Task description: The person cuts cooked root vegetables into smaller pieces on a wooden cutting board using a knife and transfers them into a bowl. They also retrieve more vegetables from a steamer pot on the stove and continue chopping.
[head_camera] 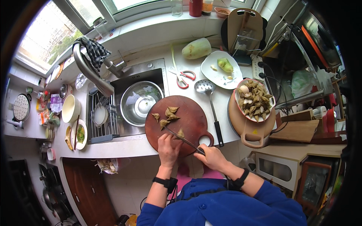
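My right hand (213, 157) grips the dark handle of a kitchen knife (185, 140). Its blade slants up and left across a round reddish-brown wooden cutting board (175, 107). My left hand (168, 148) is over the board's near edge, fingers curled close below the blade; whether it holds anything is hidden. Just beyond the blade lies a small leaf-wrapped dumpling (180, 133), apparently a zongzi. Farther up the board are several more zongzi (172, 110), with one at the blade's tip. A red-rimmed bowl (239, 110) heaped with similar dumplings and an egg stands at the right.
Left of the board, a steel basin (128, 97) with water sits in the sink (165, 76). A slotted spoon (211, 108), red-handled scissors (181, 80) and a white plate (208, 72) lie beyond it. The bowl of dumplings rests on a tan lidded appliance (254, 132).
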`<state>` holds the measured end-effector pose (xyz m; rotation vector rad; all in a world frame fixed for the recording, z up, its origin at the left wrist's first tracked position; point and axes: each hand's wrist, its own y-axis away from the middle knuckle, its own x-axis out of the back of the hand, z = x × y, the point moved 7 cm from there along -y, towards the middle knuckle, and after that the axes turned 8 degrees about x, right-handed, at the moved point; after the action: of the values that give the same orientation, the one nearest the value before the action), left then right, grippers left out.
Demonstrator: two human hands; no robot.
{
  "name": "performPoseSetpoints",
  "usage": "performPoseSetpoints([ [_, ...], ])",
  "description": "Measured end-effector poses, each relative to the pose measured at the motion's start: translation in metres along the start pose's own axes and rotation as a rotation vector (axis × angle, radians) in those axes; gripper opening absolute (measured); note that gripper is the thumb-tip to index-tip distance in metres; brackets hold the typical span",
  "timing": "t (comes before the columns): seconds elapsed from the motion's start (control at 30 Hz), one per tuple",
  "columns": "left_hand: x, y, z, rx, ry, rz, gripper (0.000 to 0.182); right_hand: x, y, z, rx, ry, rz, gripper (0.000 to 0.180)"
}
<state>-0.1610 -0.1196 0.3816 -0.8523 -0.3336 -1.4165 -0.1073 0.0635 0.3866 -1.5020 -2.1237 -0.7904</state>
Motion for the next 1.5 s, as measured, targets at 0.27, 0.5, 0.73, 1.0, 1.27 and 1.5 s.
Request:
performPoseSetpoints([
  [0.27,-0.038,0.012,-0.019,0.050,-0.150,-0.240,0.033,-0.011,-0.010,0.005,-0.073,0.069,-0.085,0.043],
  [0.5,-0.031,0.000,-0.012,0.059,-0.033,-0.146,0.040,0.035,0.020,-0.020,0.186,-0.128,0.153,0.034],
  [0.73,-0.069,-0.024,0.012,0.046,-0.039,-0.360,0.027,0.110,0.082,0.009,0.113,-0.232,0.437,0.036],
  [1.0,-0.122,-0.104,0.144,0.054,0.508,-0.397,0.025,0.179,0.186,0.081,-0.138,-0.422,0.817,0.051],
  [1.27,-0.238,-0.160,0.338,-0.480,0.291,-0.567,0.018,0.216,0.257,0.142,-0.271,-0.519,1.027,0.051],
  [1.5,-0.248,-0.160,0.335,-0.491,0.128,-0.537,0.016,0.215,0.274,0.170,-0.292,-0.615,1.048,0.049],
])
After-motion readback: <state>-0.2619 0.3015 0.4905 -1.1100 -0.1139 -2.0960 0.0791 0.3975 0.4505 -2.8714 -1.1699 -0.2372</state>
